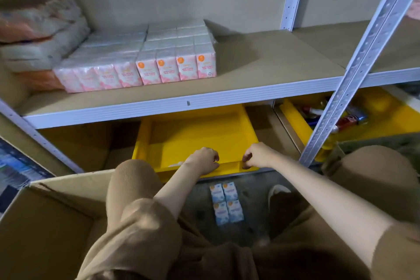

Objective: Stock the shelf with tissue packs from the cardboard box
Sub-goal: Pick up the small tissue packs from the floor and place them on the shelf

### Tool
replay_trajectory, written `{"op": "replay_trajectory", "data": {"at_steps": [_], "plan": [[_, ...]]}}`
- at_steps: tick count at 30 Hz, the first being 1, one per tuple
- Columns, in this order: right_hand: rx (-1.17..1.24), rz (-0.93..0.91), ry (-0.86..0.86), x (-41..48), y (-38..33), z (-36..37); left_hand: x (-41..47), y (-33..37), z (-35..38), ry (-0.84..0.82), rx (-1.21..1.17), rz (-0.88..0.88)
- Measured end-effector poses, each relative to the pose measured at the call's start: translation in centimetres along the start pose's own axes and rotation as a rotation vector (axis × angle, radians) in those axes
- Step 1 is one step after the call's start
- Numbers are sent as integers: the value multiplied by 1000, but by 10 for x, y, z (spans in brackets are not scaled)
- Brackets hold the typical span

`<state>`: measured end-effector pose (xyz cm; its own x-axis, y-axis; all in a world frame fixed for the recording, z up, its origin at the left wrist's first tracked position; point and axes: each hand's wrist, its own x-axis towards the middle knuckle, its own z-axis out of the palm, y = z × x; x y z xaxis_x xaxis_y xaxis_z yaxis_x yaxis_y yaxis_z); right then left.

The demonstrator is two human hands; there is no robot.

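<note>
Head view: both hands (left [204,157]; right [258,154]) grip yellow tray [195,134]

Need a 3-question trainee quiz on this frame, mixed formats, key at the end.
1. True or false: both hands grip the front rim of the yellow tray on the lower shelf.
2. Multiple choice: where do the blue tissue packs lie? A) in the yellow tray B) on the floor between the person's legs C) on the upper shelf
3. Fill in: the tissue packs on the upper shelf have ____ wrappers.

Key
1. True: left hand and right hand are both closed on the rim.
2. B
3. Pink: the pink tissue packs stand in rows beside the bagged paper rolls.
</note>
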<state>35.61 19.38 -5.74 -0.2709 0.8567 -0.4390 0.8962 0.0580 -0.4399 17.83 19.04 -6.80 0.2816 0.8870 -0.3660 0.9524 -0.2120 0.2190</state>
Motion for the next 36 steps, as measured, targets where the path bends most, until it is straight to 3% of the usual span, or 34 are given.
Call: {"op": "replay_trajectory", "data": {"at_steps": [9,16,23,29,36], "plan": [[135,177,-141,74,34,73,47,-20,78,-177,-187,-166],[374,317,-95,126,76,132,98,-52,149,-223,-448,-339],[468,460,-107,166,96,186,129,-69,217,-101,-810,-555],[477,533,3,193,99,222,151,-75,254,16,-1004,-804],[702,618,82,194,111,245,166,-67,272,86,-1077,-870]]}}
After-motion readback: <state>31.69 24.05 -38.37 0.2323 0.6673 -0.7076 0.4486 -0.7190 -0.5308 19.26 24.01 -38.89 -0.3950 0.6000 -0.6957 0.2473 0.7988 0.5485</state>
